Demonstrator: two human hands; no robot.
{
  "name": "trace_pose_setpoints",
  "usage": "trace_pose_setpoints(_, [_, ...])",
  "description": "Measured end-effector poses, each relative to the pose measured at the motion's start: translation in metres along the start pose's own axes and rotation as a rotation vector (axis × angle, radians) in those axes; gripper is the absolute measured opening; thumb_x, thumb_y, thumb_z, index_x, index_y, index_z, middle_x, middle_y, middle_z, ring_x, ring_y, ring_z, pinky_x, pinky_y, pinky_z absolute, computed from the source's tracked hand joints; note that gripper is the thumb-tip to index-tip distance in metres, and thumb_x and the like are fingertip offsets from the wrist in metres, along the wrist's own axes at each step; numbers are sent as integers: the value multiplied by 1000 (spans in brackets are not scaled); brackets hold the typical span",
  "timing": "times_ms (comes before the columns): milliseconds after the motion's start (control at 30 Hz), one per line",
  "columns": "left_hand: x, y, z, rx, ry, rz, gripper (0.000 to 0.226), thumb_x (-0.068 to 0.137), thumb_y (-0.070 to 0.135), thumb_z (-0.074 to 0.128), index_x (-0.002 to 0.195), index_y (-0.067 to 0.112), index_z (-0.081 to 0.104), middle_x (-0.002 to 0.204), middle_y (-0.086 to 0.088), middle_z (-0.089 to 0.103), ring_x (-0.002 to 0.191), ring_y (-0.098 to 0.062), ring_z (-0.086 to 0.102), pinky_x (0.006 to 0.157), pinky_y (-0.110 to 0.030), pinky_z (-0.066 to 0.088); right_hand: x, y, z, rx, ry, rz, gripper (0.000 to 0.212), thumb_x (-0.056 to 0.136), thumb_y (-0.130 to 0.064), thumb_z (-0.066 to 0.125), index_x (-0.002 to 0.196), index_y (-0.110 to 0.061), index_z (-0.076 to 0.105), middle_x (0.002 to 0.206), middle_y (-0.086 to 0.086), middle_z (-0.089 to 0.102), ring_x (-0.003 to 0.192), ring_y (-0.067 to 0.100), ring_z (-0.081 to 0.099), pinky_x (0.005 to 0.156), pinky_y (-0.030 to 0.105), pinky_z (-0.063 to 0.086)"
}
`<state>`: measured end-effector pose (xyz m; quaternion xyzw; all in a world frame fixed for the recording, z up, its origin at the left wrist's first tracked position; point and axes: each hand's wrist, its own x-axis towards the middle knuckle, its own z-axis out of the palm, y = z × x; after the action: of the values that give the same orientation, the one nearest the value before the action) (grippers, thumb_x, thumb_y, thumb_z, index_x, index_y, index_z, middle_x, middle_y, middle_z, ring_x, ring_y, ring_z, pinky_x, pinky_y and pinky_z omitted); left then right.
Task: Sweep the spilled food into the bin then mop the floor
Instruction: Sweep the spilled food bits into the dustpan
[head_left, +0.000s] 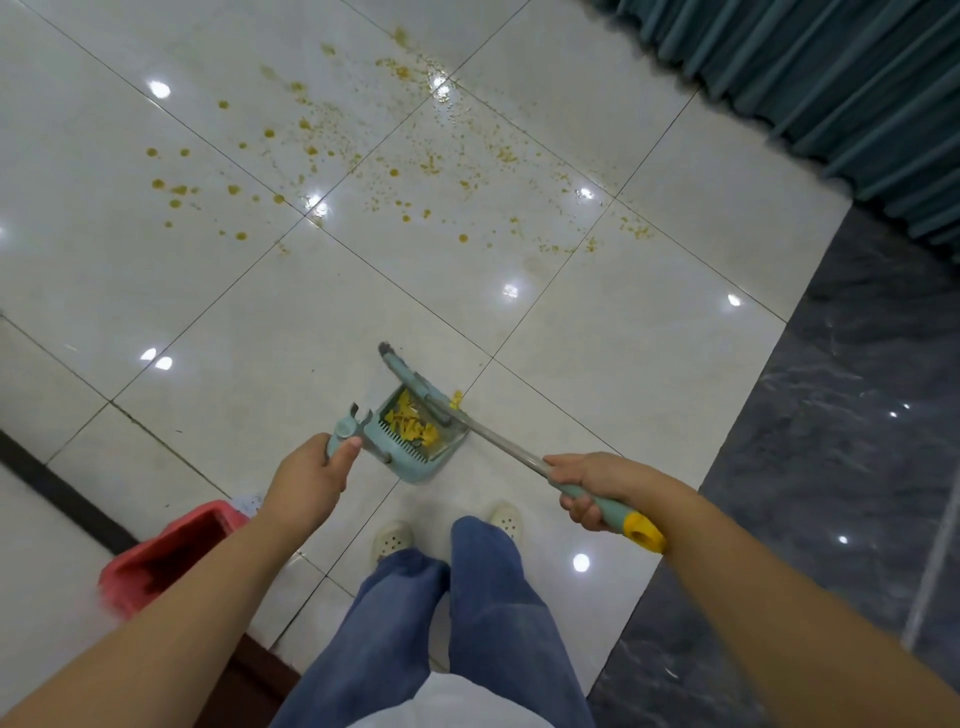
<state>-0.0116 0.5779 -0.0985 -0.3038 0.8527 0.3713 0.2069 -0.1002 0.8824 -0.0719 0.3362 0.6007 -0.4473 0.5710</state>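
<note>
Over tiles, left hand fingers grasping dustpan, right hand fingers grasping broom, red container part hidden by forearm.

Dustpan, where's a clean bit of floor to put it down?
The white tiles between the broom and the dark stone floor are bare, and so are those left of the dustpan, beyond the red tub. Farther out, spilled food speckles the tiles toward the curtain.

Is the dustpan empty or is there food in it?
Not empty: yellow food pieces lie inside the pale blue plastic dustpan.
</note>
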Motion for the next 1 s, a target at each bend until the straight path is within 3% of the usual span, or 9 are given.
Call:
trace_pose_setpoints(133, [-4, -13, -9, -15, -12, 6, 40, 97, 40, 41, 68, 13, 46, 59, -2, 53, 55, -18, 48, 56, -30, 39, 7, -9, 16, -120, 118, -63, 47, 99, -14, 46, 145, -20, 38, 66, 9, 47, 47, 10, 39, 37, 16, 40])
trace_pose_setpoints(267, [-9, -27, -20, -51, -8, 2, 38, 96, 38, 44, 67, 13, 46, 57, -2, 53, 54, -19, 48, 58, -33, 42, 26, -17, 27, -39, 199, -61, 47, 99, -13, 47, 145, -20, 37, 68, 9, 46, 50, 11, 39, 35, 14, 40])
trace_pose_setpoints(400, [-13, -41, -26, -67, -5, -17, 37, 96, 39, 44, 69, 14, 47, 60, -3, 54, 55, -20, 48, 64, -38, 48, 42, -13, 43, 85, 181, -20, 29, 99, -14, 46, 128, -18, 47, 68, 8, 44, 48, 10, 39, 33, 14, 39])
trace_pose_setpoints(567, [-15, -52, -27, -52, 1, -7, 38, 95, 40, 44, 71, 11, 50, 61, -3, 56, 59, -21, 51, 66, -39, 49, 38, 5, 64, 74, 62, 56, 11, 98, -17, 49, 108, -14, 53, 65, 8, 45, 36, 8, 40, 34, 14, 39])
trace_pose_setpoints(667, [-12, -55, -31, -43, 0, 3, 38, 96, 39, 44, 70, 12, 50, 61, -3, 56, 59, -23, 52, 66, -38, 48, 29, 11, 59, 164, -11, 110, 19, 94, -22, 57, 91, -4, 52, 58, 8, 48, 32, 8, 39, 31, 13, 38])
trace_pose_setpoints(800, [-12, -59, -36, -59, -13, 1, 38, 96, 39, 43, 71, 12, 50, 62, -4, 56, 58, -20, 51, 61, -33, 44, 12, 21, 50, 226, -13, 78, 23, 92, -26, 61, 96, -5, 56, 56, 8, 50, 35, 9, 39, 31, 16, 39])
trace_pose_setpoints(1000, [-23, -69, -45, -82, -31, 15, 37, 96, 40, 43, 70, 13, 49, 60, -3, 55, 55, -19, 49, 62, -36, 48, -1, 15, 55, 241, 111, -21, 13, 95, -17, 56, 107, -14, 56, 56, 8, 46, 31, 7, 38, 28, 14, 35])
